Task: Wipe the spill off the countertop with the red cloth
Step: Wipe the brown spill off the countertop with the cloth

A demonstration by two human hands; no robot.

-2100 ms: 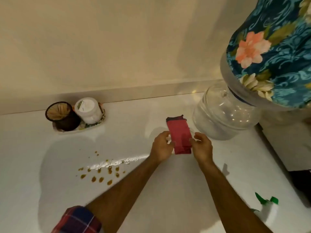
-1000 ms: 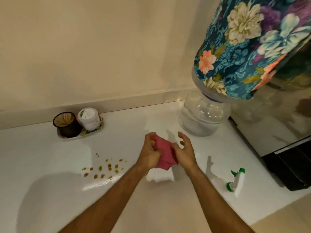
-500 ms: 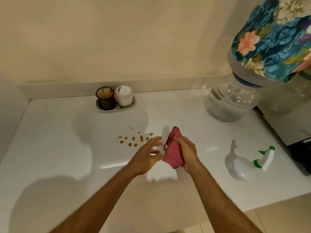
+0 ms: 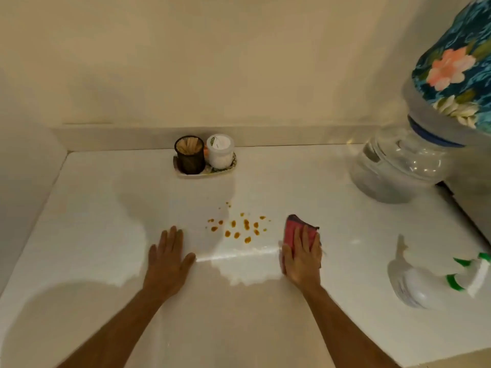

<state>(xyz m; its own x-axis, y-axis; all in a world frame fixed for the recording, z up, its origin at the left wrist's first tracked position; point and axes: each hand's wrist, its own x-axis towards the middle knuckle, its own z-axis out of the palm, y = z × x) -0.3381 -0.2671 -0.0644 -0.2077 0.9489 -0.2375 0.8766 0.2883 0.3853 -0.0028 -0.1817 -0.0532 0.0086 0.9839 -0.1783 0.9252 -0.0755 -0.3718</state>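
Item: red cloth [image 4: 292, 227], folded, pinned flat under the right hand [image 4: 301, 254], palm down, fingers spread over it.
Item: spill [image 4: 240, 227], orange-brown drops on the white bench [image 4: 106, 221], just left of that hand, untouched.
Item: left hand [image 4: 168, 257], flat, open, empty, bracing beyond the drops.
Method: sweep leftward with even pressure, gathering drops inward; perhaps refold.
Clearance: open bench between the hands; spray bottle [image 4: 435, 282] well right of the right hand; tray of jars [image 4: 206, 171] beyond.
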